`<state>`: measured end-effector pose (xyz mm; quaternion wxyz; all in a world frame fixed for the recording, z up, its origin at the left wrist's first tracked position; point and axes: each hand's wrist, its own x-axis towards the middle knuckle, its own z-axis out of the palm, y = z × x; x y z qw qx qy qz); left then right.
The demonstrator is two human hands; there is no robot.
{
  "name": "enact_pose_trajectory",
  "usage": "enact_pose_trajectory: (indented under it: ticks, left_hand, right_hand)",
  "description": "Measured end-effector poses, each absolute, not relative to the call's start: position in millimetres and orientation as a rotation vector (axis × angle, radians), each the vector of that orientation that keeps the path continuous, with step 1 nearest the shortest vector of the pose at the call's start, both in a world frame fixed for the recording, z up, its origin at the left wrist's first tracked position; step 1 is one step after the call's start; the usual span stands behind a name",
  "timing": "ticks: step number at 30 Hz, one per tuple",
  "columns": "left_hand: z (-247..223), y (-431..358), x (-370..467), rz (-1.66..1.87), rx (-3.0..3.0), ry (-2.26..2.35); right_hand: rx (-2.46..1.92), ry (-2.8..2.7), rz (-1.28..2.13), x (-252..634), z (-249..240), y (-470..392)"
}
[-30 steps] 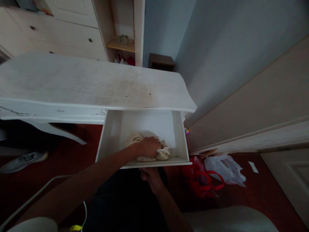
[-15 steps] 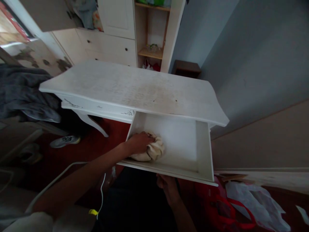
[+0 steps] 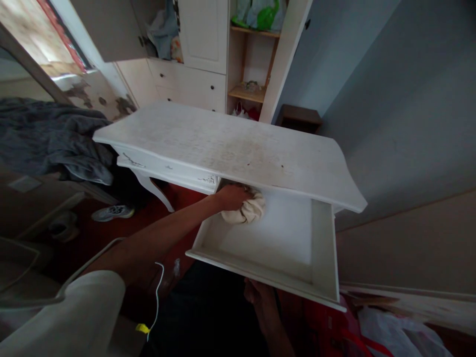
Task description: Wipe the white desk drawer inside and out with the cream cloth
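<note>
A white drawer (image 3: 282, 233) is pulled out from a white table (image 3: 208, 139) with a stained top. Inside it, at the back left corner, my left hand (image 3: 233, 197) presses a bunched cream cloth (image 3: 247, 209) against the bottom, fingers wrapped into its folds. Below the drawer's front panel is my right hand (image 3: 256, 292); its fingers are curled at the underside and partly hidden by the panel, so what they grip there I cannot make out.
A grey blanket (image 3: 55, 136) lies heaped at the left, above a shoe (image 3: 112, 212) on the red floor. White cupboards (image 3: 204, 44) stand behind the table. At lower right are a red bag (image 3: 330, 327) and a white plastic bag (image 3: 399, 332). A white cable (image 3: 157, 292) hangs in front.
My left hand has moved the cloth from the drawer's front left corner to its back left. The right hand stays under the front panel. The view has shifted slightly.
</note>
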<state>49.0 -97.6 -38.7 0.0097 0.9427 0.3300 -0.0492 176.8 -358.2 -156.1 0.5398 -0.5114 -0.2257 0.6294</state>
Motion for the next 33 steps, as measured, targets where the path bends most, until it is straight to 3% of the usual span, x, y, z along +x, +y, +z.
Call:
enact_pose_trajectory:
  ticks: [6,11,15,19,24,33]
  left_hand:
    - [1.5,-128.2,61.9,-0.263,2.895,0.703]
    - [72.9,-126.4,55.9,0.186,2.837,0.645]
    - [106.2,-89.0,41.8,0.593,2.864,1.042]
    - [87.8,-36.4,27.5,0.778,2.859,1.453]
    - [38.7,-1.9,14.5,0.617,2.677,1.807]
    - [16.6,7.3,-12.0,0.897,2.617,1.577]
  right_hand:
    - [-1.211,-0.537,1.509,176.5,-154.1,-358.8]
    - [-1.209,-0.535,1.486,176.0,-153.0,-359.1]
    - [-1.209,-0.496,1.5,175.1,-153.1,-358.1]
    - [-1.238,-0.553,1.502,174.3,-155.6,-357.4]
    - [-1.264,-0.576,1.489,171.5,-160.9,-359.0]
    - [-1.227,-0.565,1.456,170.3,-154.3,-355.9]
